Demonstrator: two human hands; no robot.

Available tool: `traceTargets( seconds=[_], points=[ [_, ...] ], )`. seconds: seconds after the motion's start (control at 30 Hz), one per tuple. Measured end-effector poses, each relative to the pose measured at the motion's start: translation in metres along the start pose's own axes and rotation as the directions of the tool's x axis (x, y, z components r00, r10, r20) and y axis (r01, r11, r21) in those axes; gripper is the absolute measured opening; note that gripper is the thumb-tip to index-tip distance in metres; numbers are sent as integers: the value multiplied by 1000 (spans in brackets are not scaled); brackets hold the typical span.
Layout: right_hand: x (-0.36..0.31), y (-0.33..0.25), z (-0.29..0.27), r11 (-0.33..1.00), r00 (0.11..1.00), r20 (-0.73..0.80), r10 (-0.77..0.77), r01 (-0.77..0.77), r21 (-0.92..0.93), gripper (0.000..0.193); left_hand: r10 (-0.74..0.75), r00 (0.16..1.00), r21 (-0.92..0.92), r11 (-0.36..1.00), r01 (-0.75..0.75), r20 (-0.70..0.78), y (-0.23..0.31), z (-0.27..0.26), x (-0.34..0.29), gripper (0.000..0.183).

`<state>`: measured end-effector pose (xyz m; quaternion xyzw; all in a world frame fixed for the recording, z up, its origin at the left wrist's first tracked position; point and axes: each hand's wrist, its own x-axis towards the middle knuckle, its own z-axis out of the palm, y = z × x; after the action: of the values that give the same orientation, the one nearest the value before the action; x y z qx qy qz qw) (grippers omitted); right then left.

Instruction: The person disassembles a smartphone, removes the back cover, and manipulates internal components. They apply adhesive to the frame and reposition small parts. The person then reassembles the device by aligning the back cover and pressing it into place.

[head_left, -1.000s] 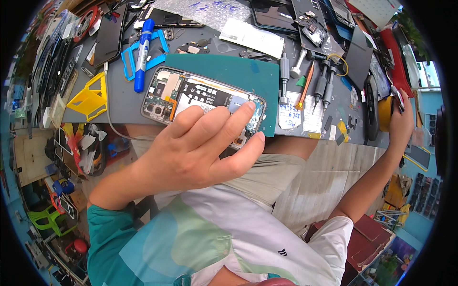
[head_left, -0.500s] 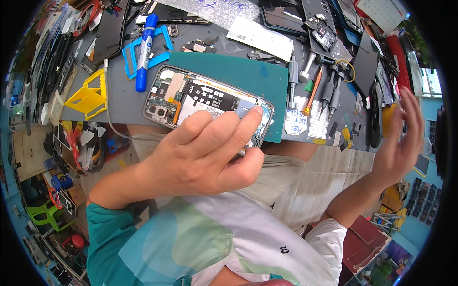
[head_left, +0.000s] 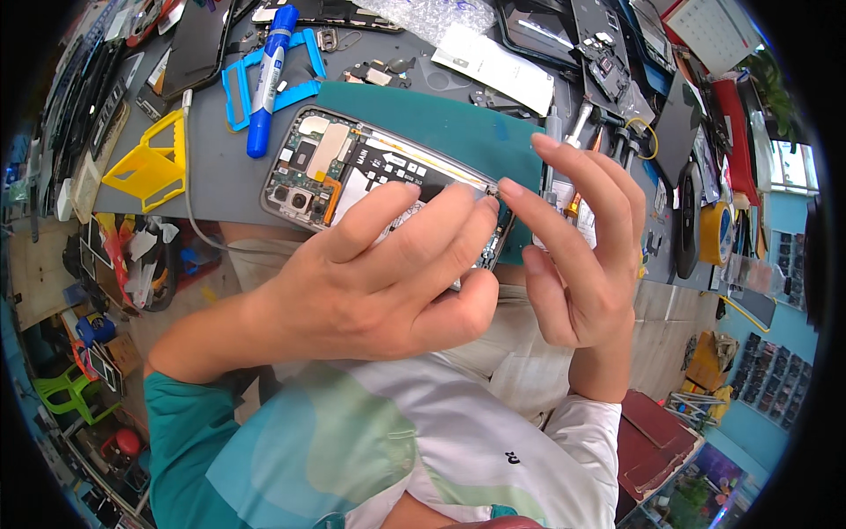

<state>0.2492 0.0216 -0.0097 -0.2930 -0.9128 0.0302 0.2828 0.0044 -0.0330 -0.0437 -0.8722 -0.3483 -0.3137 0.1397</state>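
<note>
A grey worktop (head_left: 231, 176) is carrying a teal mat (head_left: 432, 119), and an opened phone (head_left: 374, 163) is overlapping the mat's left part. A yellow stand (head_left: 141, 172) is resting to the left, while a blue marker (head_left: 271, 84) is lying across a blue plastic frame (head_left: 298, 93). Behind the mat, a white card (head_left: 493, 69) is lying near bubble wrap (head_left: 432, 18); screwdrivers (head_left: 552, 125) are lying to the mat's right, and a yellow tape roll (head_left: 718, 234) is standing near the worktop's right end

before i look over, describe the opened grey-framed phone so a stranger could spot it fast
On the grey workbench, find the teal rectangular mat. Partly over its left side, partly covered by the left hand, lies the opened phone. Its exposed camera module and orange ribbon cable distinguish it from the dark flat slab farther left.
</note>
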Motion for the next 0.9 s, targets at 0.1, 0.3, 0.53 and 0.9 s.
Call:
traceTargets(
  seconds=[0.1,0.3,0.53,0.9],
  points=[
    [-1,5,1,999,999,26,-38,37,38,47,-18,1000,-64,998,19,22,0,-1,3,31],
    [0,7,1,997,997,41,-64,62,49,50,-19,999,-155,988,26,44,-1,1,5,33],
    [-5,7,7,997,998,-56,-13,17,70,50,-16,998,-165,986,25,56,0,0,6,34],
    [-5,4,9,999,1000,-6,-21,20,-42,46,-12,998,-127,992,20,59,0,-1,7,31]
  ],
)
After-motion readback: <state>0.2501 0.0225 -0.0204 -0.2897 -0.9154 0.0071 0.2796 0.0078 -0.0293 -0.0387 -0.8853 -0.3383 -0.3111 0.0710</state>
